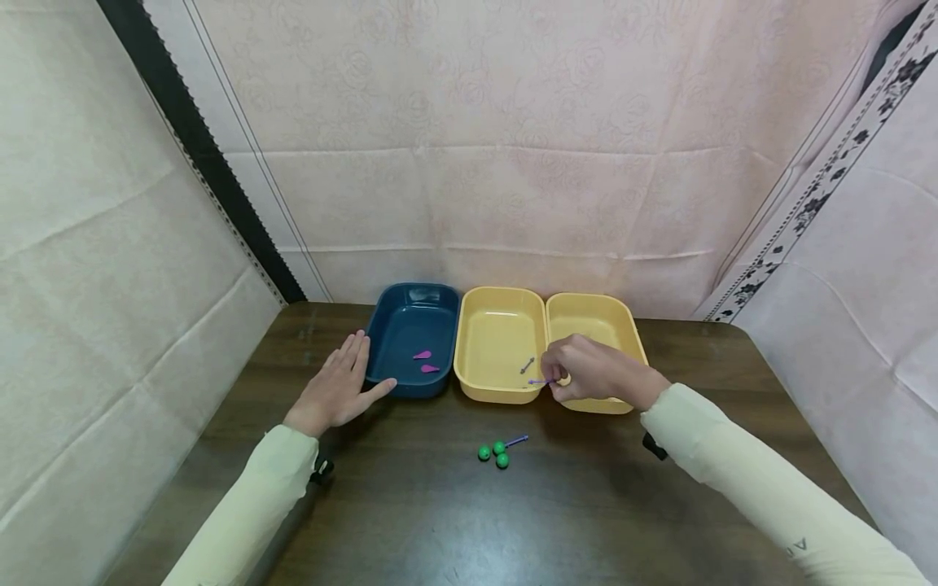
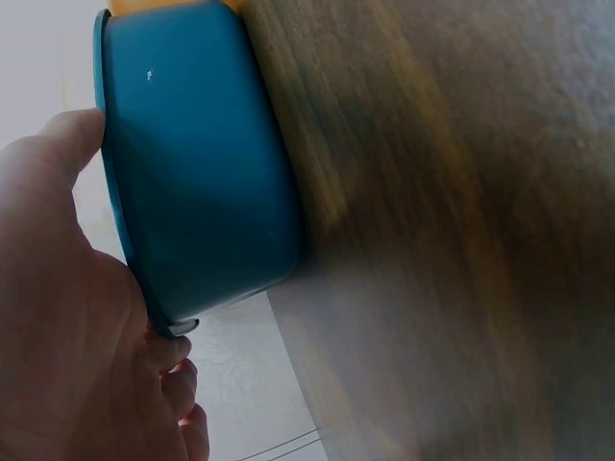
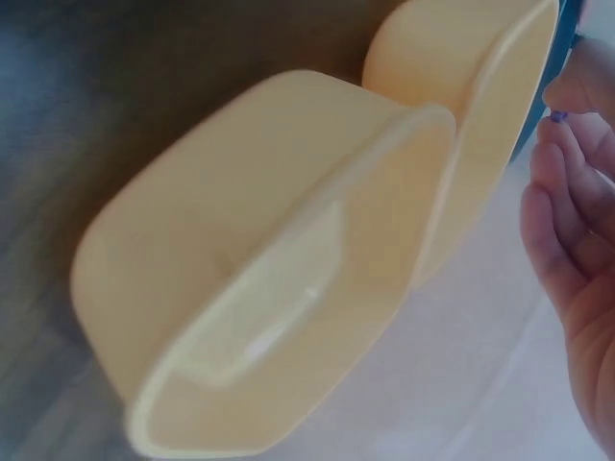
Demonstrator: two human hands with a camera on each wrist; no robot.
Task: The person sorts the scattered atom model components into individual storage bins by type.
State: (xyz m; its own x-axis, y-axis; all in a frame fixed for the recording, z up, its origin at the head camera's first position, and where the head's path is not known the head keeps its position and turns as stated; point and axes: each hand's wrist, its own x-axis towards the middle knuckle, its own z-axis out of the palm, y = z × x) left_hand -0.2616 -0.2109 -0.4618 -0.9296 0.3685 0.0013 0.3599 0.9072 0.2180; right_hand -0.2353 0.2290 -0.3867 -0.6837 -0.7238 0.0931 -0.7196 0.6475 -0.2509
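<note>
My left hand rests against the near left rim of the blue tray, fingers straight and thumb along the front edge; the left wrist view shows the thumb touching that rim. With thumb and fingertips my right hand pinches a small purple stick-like piece above the near right edge of the middle yellow tray. Only a purple tip of it shows in the right wrist view. A similar grey-blue stick piece lies inside that tray. Two magenta teardrop-shaped pieces lie in the blue tray.
Another yellow tray stands at the right, partly under my right forearm. On the brown table, in front of the trays, lie three green balls and a purple-blue stick piece. Pale cloth hangs behind and at both sides.
</note>
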